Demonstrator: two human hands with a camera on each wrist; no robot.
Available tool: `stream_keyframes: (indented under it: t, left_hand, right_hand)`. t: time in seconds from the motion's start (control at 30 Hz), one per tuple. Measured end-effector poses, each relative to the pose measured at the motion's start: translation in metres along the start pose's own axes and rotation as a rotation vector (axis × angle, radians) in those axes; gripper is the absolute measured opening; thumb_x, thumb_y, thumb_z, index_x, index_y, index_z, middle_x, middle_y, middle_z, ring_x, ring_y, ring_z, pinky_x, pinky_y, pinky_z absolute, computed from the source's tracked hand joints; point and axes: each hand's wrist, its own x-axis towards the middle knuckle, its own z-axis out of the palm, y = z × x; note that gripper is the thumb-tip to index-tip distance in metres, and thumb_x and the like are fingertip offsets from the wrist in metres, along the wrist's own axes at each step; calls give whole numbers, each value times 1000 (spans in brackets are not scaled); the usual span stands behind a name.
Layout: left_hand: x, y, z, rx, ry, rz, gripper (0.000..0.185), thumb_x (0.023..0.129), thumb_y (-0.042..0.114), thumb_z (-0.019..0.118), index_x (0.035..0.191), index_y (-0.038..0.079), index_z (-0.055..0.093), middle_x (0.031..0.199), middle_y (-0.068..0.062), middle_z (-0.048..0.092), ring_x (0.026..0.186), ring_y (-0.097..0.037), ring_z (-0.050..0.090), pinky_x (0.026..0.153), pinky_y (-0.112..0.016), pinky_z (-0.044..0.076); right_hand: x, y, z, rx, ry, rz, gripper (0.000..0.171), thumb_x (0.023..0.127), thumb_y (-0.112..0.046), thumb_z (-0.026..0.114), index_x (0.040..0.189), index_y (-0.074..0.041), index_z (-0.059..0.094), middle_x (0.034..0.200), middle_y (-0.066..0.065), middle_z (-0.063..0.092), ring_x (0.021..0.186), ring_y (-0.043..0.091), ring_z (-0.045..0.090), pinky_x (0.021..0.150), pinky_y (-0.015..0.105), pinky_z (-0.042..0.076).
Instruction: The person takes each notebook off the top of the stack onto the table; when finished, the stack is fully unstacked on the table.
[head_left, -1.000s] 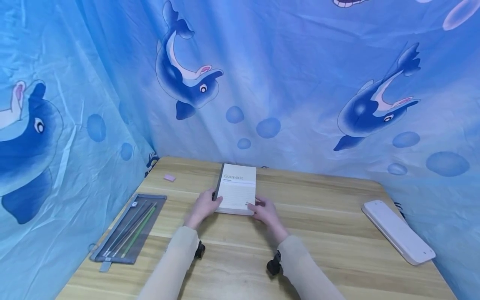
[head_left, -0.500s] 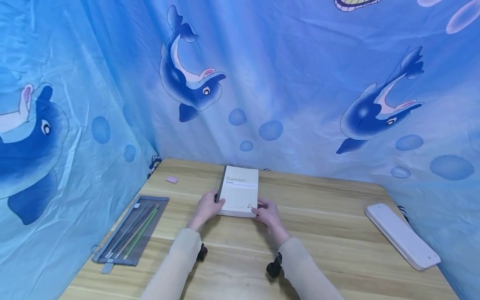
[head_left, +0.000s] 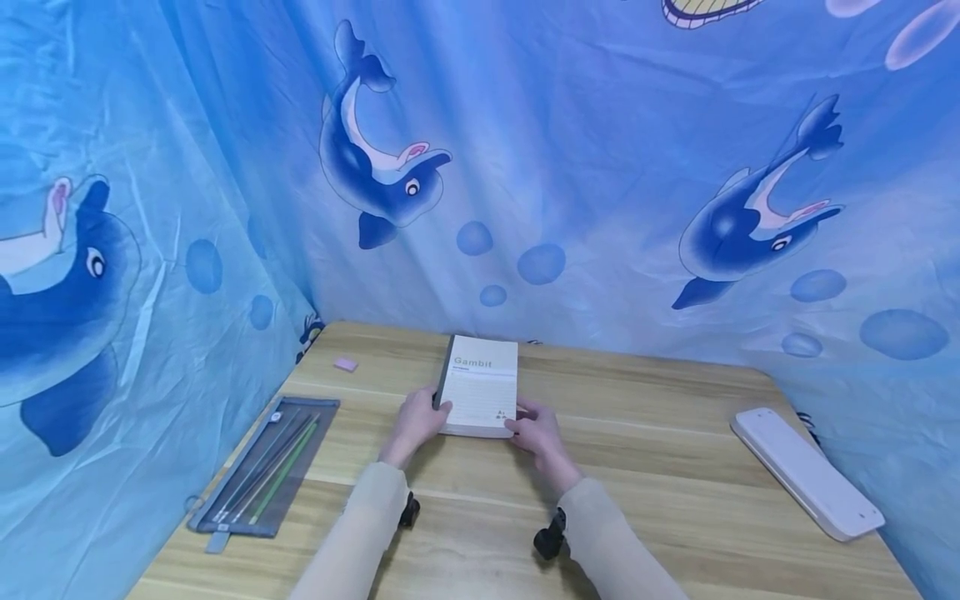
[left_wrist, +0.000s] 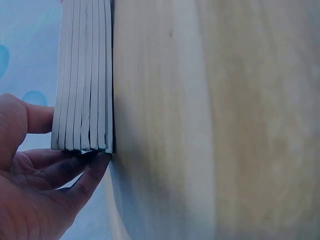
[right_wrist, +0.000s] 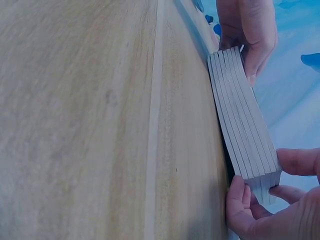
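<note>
A stack of several notebooks (head_left: 483, 383), the top cover white and printed "Gambit", lies on the wooden table with dark spines to the left. My left hand (head_left: 417, 421) grips the stack's near left side, thumb over the top cover. On the opposite side my right hand (head_left: 538, 429) holds the near right corner, its thumb also on the cover. In the left wrist view the page edges (left_wrist: 85, 75) stand in even layers, with fingertips against the spine side. The right wrist view has both hands on the stack (right_wrist: 242, 115), the right fingers (right_wrist: 237, 200) low beside its corner.
A grey mesh zip pouch (head_left: 266, 467) with several pencils, one green, lies at the table's left. Behind it sits a small pink eraser (head_left: 346, 365). A long white case (head_left: 806, 472) lies near the right edge. A blue dolphin-print curtain (head_left: 600, 167) borders the table.
The head view has shifted slightly, so everything sits a little lower and farther right in it. Both hands keep their hold, and the stack stays in about the same place on the table.
</note>
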Motion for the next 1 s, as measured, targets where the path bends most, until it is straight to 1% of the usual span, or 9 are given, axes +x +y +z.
stream_keyframes:
  t: [0.2, 0.37, 0.5, 0.63, 0.7, 0.87, 1.0]
  left_hand:
    - [1, 1, 2, 0, 4, 7, 45, 95, 19, 64, 128, -11, 58, 124, -30, 62, 117, -44, 59, 100, -53, 47]
    - [2, 3, 5, 1, -10, 16, 43, 95, 18, 64, 127, -10, 59, 124, -29, 62, 117, -44, 59, 101, -53, 47]
    - [1, 6, 6, -1, -18, 32, 40, 95, 18, 65, 124, -9, 61, 121, -28, 64, 112, -42, 61, 98, -53, 49]
    - [1, 9, 8, -6, -25, 27, 37, 95, 19, 65, 122, -7, 63, 118, -26, 66, 108, -39, 63, 95, -52, 51]
    - [1, 10, 9, -11, -31, 17, 40, 95, 19, 65, 125, -7, 61, 121, -26, 65, 110, -39, 62, 96, -52, 50]
    - [2, 15, 15, -49, -50, 11, 51, 95, 21, 66, 134, -9, 54, 131, -29, 58, 122, -43, 56, 103, -54, 46]
    - [1, 15, 18, -75, -40, 20, 49, 94, 20, 68, 131, -9, 56, 129, -29, 60, 121, -43, 57, 102, -53, 47]
  right_hand:
    - [1, 1, -3, 9, 10, -4, 62, 83, 8, 66, 142, 6, 48, 127, 27, 57, 89, 21, 63, 68, 28, 56]
    - [3, 1, -7, 13, 10, -3, 60, 84, 8, 65, 142, 6, 48, 124, 26, 59, 87, 19, 63, 68, 27, 56]
    - [2, 2, -12, 2, 4, -4, 59, 86, 7, 65, 142, 6, 47, 124, 26, 59, 88, 19, 62, 67, 26, 55]
    - [2, 3, -17, -7, -11, -10, 59, 87, 7, 64, 143, 7, 45, 126, 27, 57, 93, 21, 61, 71, 28, 55]
    - [2, 3, -19, -14, -12, -15, 59, 87, 7, 63, 144, 8, 44, 127, 28, 56, 95, 22, 61, 72, 29, 56]
    - [2, 5, -27, -47, 32, -25, 58, 87, 5, 65, 142, 6, 48, 127, 28, 58, 95, 24, 63, 73, 31, 57]
    - [0, 5, -32, -74, 25, -35, 59, 86, 4, 66, 142, 6, 48, 127, 29, 58, 96, 25, 64, 78, 35, 58]
